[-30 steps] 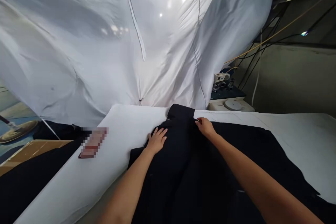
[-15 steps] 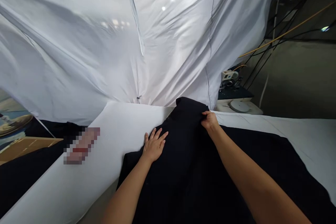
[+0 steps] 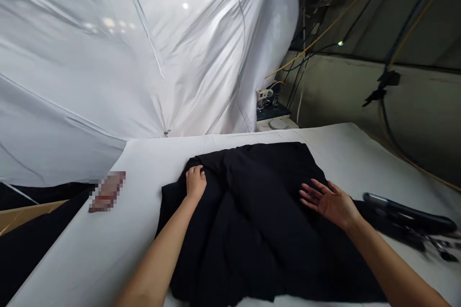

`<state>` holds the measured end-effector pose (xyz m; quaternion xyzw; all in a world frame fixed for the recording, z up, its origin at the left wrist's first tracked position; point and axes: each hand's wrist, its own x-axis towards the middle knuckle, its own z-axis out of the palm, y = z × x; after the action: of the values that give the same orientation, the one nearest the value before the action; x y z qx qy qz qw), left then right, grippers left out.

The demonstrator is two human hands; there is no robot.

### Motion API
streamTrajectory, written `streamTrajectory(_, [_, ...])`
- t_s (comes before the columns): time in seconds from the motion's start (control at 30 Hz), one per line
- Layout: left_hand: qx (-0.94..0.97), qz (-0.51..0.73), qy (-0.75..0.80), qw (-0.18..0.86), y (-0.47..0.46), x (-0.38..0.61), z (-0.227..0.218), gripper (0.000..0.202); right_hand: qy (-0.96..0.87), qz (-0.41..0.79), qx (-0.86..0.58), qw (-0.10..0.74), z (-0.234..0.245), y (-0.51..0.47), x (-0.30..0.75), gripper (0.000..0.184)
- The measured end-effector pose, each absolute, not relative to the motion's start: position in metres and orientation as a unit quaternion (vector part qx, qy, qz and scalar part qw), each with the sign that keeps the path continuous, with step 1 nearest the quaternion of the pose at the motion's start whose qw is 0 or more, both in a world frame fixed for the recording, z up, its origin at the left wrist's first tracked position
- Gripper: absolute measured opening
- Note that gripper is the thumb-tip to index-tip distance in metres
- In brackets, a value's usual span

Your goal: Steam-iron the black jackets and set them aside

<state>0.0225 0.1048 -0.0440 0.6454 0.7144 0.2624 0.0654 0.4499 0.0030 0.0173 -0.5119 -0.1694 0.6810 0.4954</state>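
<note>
A black cloth piece, perhaps a garment, lies spread over a white padded board with folds running down its middle. My left hand is at its upper left corner, fingers bent down and closed on the fabric; the fingertips are partly hidden. Over the right part of the cloth my right hand is open, palm partly turned up and fingers spread, holding nothing. I cannot tell whether it touches the fabric.
The white board extends around the cloth. At right lies a blurred dark tool with a long handle. White sheeting hangs behind. A small machine stands at the back, and cables hang at right. A pixelated patch covers something at left.
My right hand has let go of the cloth's raised edge, moved right and opened. The cloth now lies lower and flatter. My left hand has gone from flat to bent-fingered. The view has turned right.
</note>
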Motion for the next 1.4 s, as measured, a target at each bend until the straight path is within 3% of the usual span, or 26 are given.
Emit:
streamTrajectory(0.13, [0.686, 0.284, 0.662, 0.097, 0.059, 0.066, -0.023, 0.029, -0.247, 0.657, -0.598, 0.387, 0.011, -0.046, 0.444, 0.046])
streamTrajectory(0.27, [0.761, 0.238, 0.595, 0.101, 0.017, 0.118, -0.002, 0.036, -0.425, 0.547, -0.655, 0.302, -0.004, -0.06, 0.425, 0.058])
streamTrajectory(0.47, [0.809, 0.066, 0.553, 0.187, -0.024, 0.174, -0.005, 0.081, -0.579, 0.212, -0.758, 0.213, 0.0, -0.057, 0.458, 0.061])
streamTrajectory(0.6, [0.784, 0.0, 0.578, 0.226, -0.029, 0.192, -0.02, 0.095, -0.572, -0.019, -0.814, 0.1, 0.03, -0.056, 0.54, 0.064])
streamTrajectory(0.73, [0.773, 0.032, 0.609, 0.172, -0.038, 0.209, -0.013, 0.096, -0.535, 0.06, -0.842, -0.043, 0.052, -0.051, 0.608, 0.07])
streamTrajectory(0.83, [0.806, 0.114, 0.568, 0.122, -0.055, 0.223, -0.001, 0.074, -0.565, 0.136, -0.808, -0.096, 0.052, -0.044, 0.63, 0.066])
streamTrajectory(0.9, [0.855, 0.13, 0.481, 0.14, -0.065, 0.23, 0.0, 0.065, -0.564, 0.145, -0.807, -0.099, 0.046, -0.04, 0.632, 0.064])
streamTrajectory(0.97, [0.882, 0.104, 0.424, 0.18, -0.069, 0.236, -0.006, 0.073, -0.551, 0.104, -0.825, -0.072, 0.041, -0.038, 0.625, 0.063])
streamTrajectory(1.03, [0.872, 0.071, 0.437, 0.21, -0.064, 0.241, -0.019, 0.08, -0.563, 0.005, -0.826, -0.008, 0.039, -0.041, 0.609, 0.058])
streamTrajectory(1.1, [0.844, 0.052, 0.48, 0.232, -0.051, 0.249, -0.03, 0.071, -0.583, -0.057, -0.809, 0.056, 0.039, -0.048, 0.583, 0.048])
streamTrajectory(1.2, [0.791, 0.067, 0.548, 0.264, -0.029, 0.267, -0.037, 0.051, -0.587, 0.068, -0.802, 0.089, 0.039, -0.064, 0.534, 0.04])
streamTrajectory(1.3, [0.749, 0.103, 0.581, 0.3, -0.015, 0.287, -0.031, 0.049, -0.612, 0.187, -0.752, 0.16, 0.031, -0.08, 0.488, 0.032])
streamTrajectory(1.4, [0.736, 0.115, 0.581, 0.328, -0.014, 0.3, -0.022, 0.051, -0.606, 0.223, -0.725, 0.239, 0.018, -0.087, 0.458, 0.031])
